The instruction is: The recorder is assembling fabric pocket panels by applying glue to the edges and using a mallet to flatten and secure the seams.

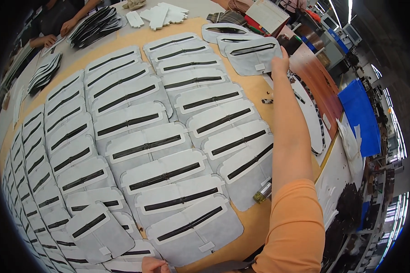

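Presently, right hand [280, 64]: stretched to the upper right, with the right edge of a slotted panel met; the fingers are mostly hidden, so whether that edge is pinched or only touched cannot be told.
Slotted panel [247, 66]: placed at the upper right, lapped over two similar panels [216, 35]; a long dark slit framed in white is shown, with a small white tab below.
Left hand [154, 265]: cut off by the lower edge; the fingers are curled inward, but whether anything is gripped cannot be told.
Panel rows [148, 146]: overlapped in columns across a tan board [254, 223].
Askew panel [111, 234]: laid crosswise over the rows at the lower left.
Metal cylinder [262, 193]: partly covered by the orange sleeve [298, 223].
Co-worker's hands [68, 26]: seen at the upper left, near a dark stack [95, 29].
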A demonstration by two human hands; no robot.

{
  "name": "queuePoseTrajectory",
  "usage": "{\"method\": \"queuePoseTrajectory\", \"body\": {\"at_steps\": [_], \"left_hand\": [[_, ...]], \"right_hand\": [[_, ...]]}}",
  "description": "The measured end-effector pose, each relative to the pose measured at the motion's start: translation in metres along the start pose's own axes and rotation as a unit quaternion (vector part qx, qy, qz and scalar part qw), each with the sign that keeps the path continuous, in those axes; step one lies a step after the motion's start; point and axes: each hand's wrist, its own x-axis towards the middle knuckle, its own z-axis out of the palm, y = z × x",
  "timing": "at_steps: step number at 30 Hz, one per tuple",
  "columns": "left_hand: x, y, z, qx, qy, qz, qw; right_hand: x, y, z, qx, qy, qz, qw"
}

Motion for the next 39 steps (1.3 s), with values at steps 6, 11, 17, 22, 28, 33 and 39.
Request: {"method": "queuePoseTrajectory", "body": {"at_steps": [6,11,17,22,28,33,39], "left_hand": [[-0.007,0.009,-0.002,-0.042,-0.041,-0.075,0.995],[0.006,0.030,0.006,-0.022,-0.028,-0.085,0.996],[0.009,0.054,0.015,-0.060,-0.067,0.023,0.996],[0.013,0.076,0.013,-0.009,-0.109,0.168,0.980],[-0.002,0.089,0.007,0.107,-0.154,0.133,0.973],[0.017,0.059,0.048,0.272,-0.182,0.232,0.916],[0.042,0.051,0.071,0.463,-0.330,0.165,0.806]], "right_hand": [[-0.037,-0.026,-0.038,-0.170,0.063,-0.125,0.975],[-0.140,-0.110,-0.140,-0.209,-0.207,-0.154,0.943],[-0.285,-0.175,-0.224,-0.252,-0.508,-0.160,0.808],[-0.358,-0.168,-0.241,-0.280,-0.495,-0.389,0.724],[-0.369,-0.179,-0.275,-0.382,-0.372,-0.311,0.787],[-0.359,-0.130,-0.307,-0.408,-0.379,-0.164,0.815],[-0.342,-0.114,-0.320,-0.405,-0.328,-0.143,0.841]]}}
